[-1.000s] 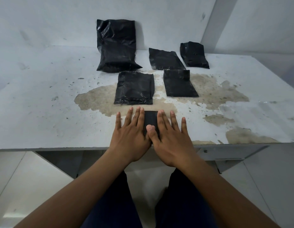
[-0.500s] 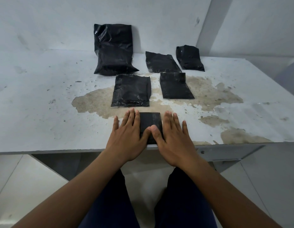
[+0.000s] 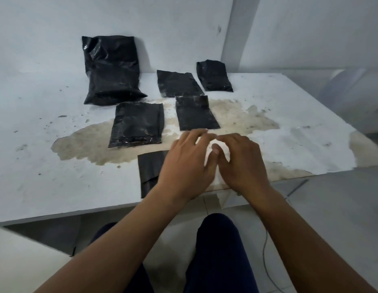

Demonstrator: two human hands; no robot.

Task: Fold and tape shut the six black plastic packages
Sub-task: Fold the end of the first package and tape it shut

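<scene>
Six black plastic packages lie on the white table (image 3: 46,166). The smallest package (image 3: 151,172) sits flat at the front edge, partly under my left wrist. Beyond it lie a medium package (image 3: 137,125) and a narrower package (image 3: 195,113). Further back are a flat package (image 3: 177,83), a small package (image 3: 213,76), and a large package (image 3: 112,70) leaning on the wall. My left hand (image 3: 186,166) and right hand (image 3: 243,163) hover side by side just right of the smallest package. Their fingers are loosely curved, blurred, and hold nothing.
A wide brown stain (image 3: 243,119) covers the table's middle. The white wall (image 3: 162,28) stands right behind the packages. The table's front edge (image 3: 57,214) runs just above my knees. A thin cable (image 3: 265,250) hangs below on the right.
Both hands have lifted off the smallest package and shifted to its right, fingers curling from flat. The camera has swung, so the table appears tilted and closer.
</scene>
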